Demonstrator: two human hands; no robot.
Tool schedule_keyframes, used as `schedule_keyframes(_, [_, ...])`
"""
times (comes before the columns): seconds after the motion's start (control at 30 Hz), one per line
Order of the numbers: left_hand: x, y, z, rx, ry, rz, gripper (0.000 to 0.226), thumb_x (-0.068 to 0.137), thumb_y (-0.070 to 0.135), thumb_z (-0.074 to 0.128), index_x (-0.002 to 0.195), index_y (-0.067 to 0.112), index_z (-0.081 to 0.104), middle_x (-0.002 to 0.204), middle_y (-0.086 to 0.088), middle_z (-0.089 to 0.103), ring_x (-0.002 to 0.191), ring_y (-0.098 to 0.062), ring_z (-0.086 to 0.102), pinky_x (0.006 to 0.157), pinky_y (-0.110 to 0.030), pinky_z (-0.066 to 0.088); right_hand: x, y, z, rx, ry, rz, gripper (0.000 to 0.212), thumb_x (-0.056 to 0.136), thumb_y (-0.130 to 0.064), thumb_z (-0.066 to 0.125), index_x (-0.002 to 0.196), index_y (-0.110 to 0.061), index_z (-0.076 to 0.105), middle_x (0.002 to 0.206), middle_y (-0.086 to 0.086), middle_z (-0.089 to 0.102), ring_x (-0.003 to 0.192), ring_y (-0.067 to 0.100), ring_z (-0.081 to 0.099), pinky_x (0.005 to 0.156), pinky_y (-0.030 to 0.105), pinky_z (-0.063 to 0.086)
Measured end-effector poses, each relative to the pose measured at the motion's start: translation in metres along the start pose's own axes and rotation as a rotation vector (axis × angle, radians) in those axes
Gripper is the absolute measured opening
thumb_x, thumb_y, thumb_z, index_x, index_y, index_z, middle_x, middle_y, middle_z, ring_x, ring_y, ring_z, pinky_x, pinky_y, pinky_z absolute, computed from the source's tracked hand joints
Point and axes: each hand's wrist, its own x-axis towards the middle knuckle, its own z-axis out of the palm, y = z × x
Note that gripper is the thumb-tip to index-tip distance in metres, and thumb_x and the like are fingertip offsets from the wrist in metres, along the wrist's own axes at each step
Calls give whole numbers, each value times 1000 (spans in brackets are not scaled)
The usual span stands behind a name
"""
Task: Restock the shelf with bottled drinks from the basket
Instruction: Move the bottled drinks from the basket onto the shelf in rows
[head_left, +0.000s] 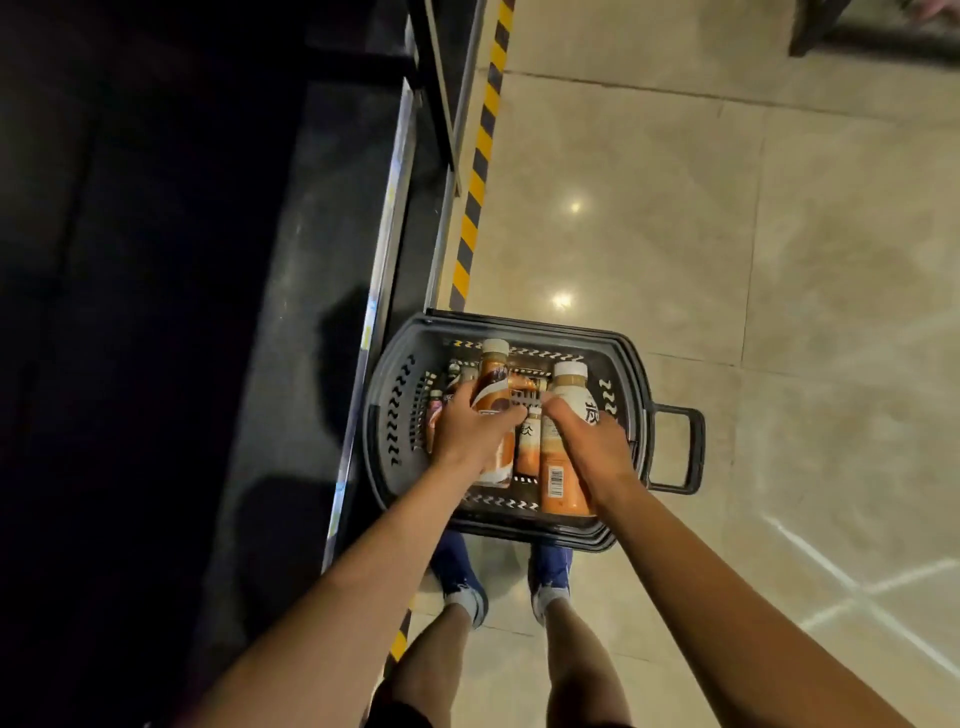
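1. My L hand (470, 434) is curled round the middle of a brown bottle (493, 384). It's a full grip, fingers over the top.
2. My R hand (587, 441) is curled the same way round a pale bottle (571, 387). The two hands are side by side, nearly touching.
3. Both bottles are over the basket (631, 374), which sits on the floor just past my feet. I can't tell if they're lifted clear yet.
4. Each bottle's long way runs away from me. The white cap is past my fingers and the bottom is back by my wrist.
5. The shelf (291, 260) is off to the left of both hands, right beside the basket. My L hand is nearer, so I think the brown one goes up first. The R has farther to swing.
6. A small bottle (529, 441) lies between my hands, w/ more under the L. So lots left to do.
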Motion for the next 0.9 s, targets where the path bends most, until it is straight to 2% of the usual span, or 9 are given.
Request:
schedule_keyframes(0.07, [-57, 45, -18, -29, -40, 51, 34, 81, 18, 76, 112, 24, 61, 95, 6, 69, 83, -8, 66, 61, -18, 47, -59, -38, -19, 7, -38, -73, 58, 61, -68, 76, 99, -25, 71, 87, 1, 78, 82, 23, 76, 84, 49, 59])
schedule_keyframes(0.2, [-162, 113, -51, -115, -54, 146, 30, 84, 23, 75, 105, 31, 56, 101, 1, 68, 90, -18, 68, 67, -27, 51, -166, -100, -56, 35, 39, -227, 41, 71, -58, 74, 93, -25, 68, 85, 2, 76, 78, 22, 75, 80, 50, 60])
schedule_keyframes(0.33, [-252, 155, -75, -246, 10, 204, 42, 82, 33, 76, 117, 26, 53, 108, -2, 65, 92, -19, 66, 69, -33, 51, -254, -139, -85, 65, 53, -328, 55, 61, -67, 71, 95, -25, 68, 86, 1, 76, 80, 23, 74, 81, 51, 59])
schedule_keyframes(0.43, [-304, 176, -88, -299, 69, 267, 36, 77, 35, 77, 106, 25, 57, 101, -8, 70, 86, -24, 71, 77, -44, 59, -307, -160, -99, 60, 28, -412, 59, 58, -68, 69, 97, -24, 68, 88, 0, 75, 80, 22, 73, 82, 49, 59])
schedule_keyframes(0.5, [-333, 182, -94, -352, 83, 315, 30, 77, 31, 78, 99, 22, 59, 96, -13, 73, 79, -27, 75, 76, -49, 61, -335, -172, -103, 47, -25, -478, 59, 57, -67, 69, 98, -24, 67, 89, 1, 75, 80, 21, 73, 81, 48, 60])
schedule_keyframes(0.6, [-370, 180, -108, -419, 142, 370, 31, 75, 32, 79, 97, 23, 60, 97, -14, 73, 79, -29, 75, 73, -47, 61, -369, -184, -101, -9, -138, -577, 57, 59, -65, 71, 100, -24, 67, 88, 1, 75, 80, 22, 73, 77, 45, 61])
schedule_keyframes(0.77, [-436, 160, -141, -549, 365, 421, 30, 75, 31, 80, 95, 21, 59, 94, -14, 72, 85, -37, 72, 81, -55, 59, -428, -196, -81, -148, -360, -772, 32, 78, -47, 76, 98, -24, 65, 90, 2, 75, 79, 19, 73, 68, 34, 59])
schedule_keyframes(0.83, [-469, 147, -152, -598, 451, 434, 33, 71, 35, 79, 94, 22, 60, 95, -16, 71, 87, -37, 72, 81, -57, 58, -455, -193, -67, -192, -455, -822, 32, 77, -48, 77, 98, -25, 65, 89, 2, 75, 80, 21, 73, 70, 38, 60])
schedule_keyframes(0.9, [-503, 129, -163, -637, 545, 447, 33, 70, 38, 79, 94, 25, 60, 95, -15, 71, 87, -35, 72, 82, -56, 58, -483, -186, -50, -228, -573, -853, 43, 70, -56, 77, 99, -25, 66, 89, 3, 75, 81, 24, 74, 74, 46, 62])
